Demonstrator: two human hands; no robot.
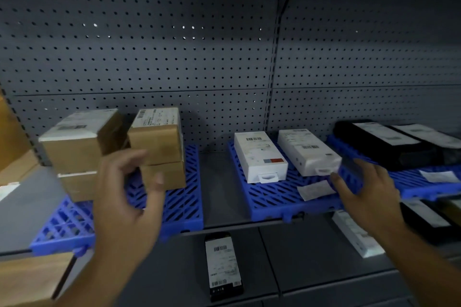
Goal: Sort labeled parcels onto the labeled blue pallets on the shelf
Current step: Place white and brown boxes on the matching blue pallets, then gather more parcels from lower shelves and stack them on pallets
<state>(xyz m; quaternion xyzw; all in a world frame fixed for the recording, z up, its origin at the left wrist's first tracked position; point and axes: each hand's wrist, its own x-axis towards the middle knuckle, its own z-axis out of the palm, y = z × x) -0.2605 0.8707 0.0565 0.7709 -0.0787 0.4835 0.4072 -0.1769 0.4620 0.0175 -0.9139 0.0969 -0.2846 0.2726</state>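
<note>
**Shelf stock, as seen standing by:**

- L hand [124,194]: raised in front of the left pallet [184,209], forearm coming up from below. Fingers loosely curled, thumb out to the side. Released, nothing in it.
- R hand [366,189]: palm down, fingers stretched fwd over the front-right corner of the mid pallet [269,202]. Thumb tip is near the paper label [315,189]. Grasps nothing. Can't tell whether the fingertips touch the pallet (blurred).
- Left pallet: sits at the left end of the shelf [217,182]. Carries brown boxes [157,137], 2 stacks of 2, toward its back edge. White labels on the top faces.
- Mid pallet: 2 white boxes [259,157] side by side toward its back edge. The paper label lies near its front-right corner.
- Right pallet [421,188]: at the right end of the shelf. Carries black parcels [384,142] w/ white labels.
- Lower shelf [249,269]: one black parcel w/ barcode label [223,266] near the middle, lying flat. One white parcel [356,234] toward the right end, below the R forearm.
- Back wall: grey pegboard [149,45].
</note>
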